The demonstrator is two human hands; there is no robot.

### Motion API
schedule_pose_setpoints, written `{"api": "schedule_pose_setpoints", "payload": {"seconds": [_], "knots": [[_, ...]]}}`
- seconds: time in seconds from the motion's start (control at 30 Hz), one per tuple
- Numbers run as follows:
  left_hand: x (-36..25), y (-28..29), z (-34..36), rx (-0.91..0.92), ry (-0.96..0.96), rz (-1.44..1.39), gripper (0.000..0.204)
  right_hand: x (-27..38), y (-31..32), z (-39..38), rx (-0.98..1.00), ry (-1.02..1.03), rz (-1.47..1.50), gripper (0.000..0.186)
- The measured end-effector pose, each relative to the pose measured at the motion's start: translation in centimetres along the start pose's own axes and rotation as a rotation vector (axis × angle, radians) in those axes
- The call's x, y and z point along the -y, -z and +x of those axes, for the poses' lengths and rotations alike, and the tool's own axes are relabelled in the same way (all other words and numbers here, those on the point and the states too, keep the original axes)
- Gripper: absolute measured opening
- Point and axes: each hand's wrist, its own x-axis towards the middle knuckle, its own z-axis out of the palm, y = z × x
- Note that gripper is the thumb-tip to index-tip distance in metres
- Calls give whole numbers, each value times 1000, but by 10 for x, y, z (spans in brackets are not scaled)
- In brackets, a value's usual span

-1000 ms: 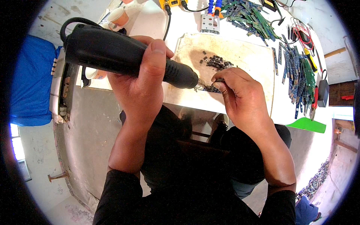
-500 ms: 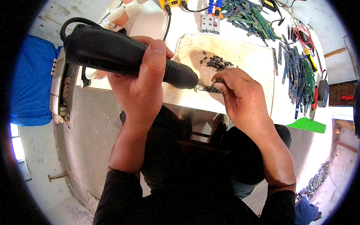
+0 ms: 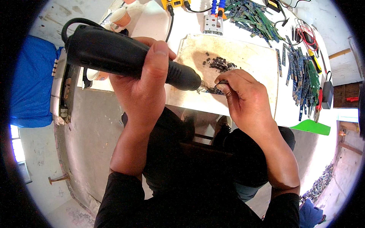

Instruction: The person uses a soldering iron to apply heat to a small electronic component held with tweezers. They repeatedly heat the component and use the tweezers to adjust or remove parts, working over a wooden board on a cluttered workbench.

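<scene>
My left hand (image 3: 142, 83) grips a black hot-air tool handle (image 3: 104, 49), its metal nozzle (image 3: 203, 85) angled down to the right over a small dark circuit strip (image 3: 211, 91) on a stained tan board (image 3: 190, 99). My right hand (image 3: 245, 98) is closed in a pinch just right of the nozzle, on a small dark thing I cannot make out. Loose small black components (image 3: 218, 64) lie in a heap behind that hand.
Piles of circuit strips (image 3: 251, 21) (image 3: 302, 79) cover the back and right. A metal fixture (image 3: 213, 26), yellow unit (image 3: 171, 3), paper cup (image 3: 120, 17), red-handled tool (image 3: 319, 99), grey box (image 3: 327, 95) and green sheet (image 3: 310, 127) also sit on the white table (image 3: 285, 114).
</scene>
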Motion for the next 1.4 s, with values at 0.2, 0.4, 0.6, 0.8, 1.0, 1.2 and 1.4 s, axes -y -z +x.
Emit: {"api": "schedule_pose_setpoints", "payload": {"seconds": [0.2,0.4,0.6,0.8,1.0,1.2,1.4], "knots": [[-2,-1,-1,-8,53,-9,8,-3,1,-1,-43,-6,-22,25],[-5,-4,-1,-28,66,44,8,-3,1,1,-99,-59,-32,18],[-6,-6,0,-78,60,57,10,-7,4,4,-192,-70,-145,12],[-6,-3,-3,-17,43,-51,5,-1,7,0,-173,-94,-44,9],[-11,-10,-1,-24,155,-247,6,5,16,-5,-130,-92,9,12],[-2,-5,2,-101,260,-596,8,6,16,-11,-123,-150,43,12],[-8,-5,-2,-122,261,-676,12,9,9,-15,-94,-95,3,10]]}}
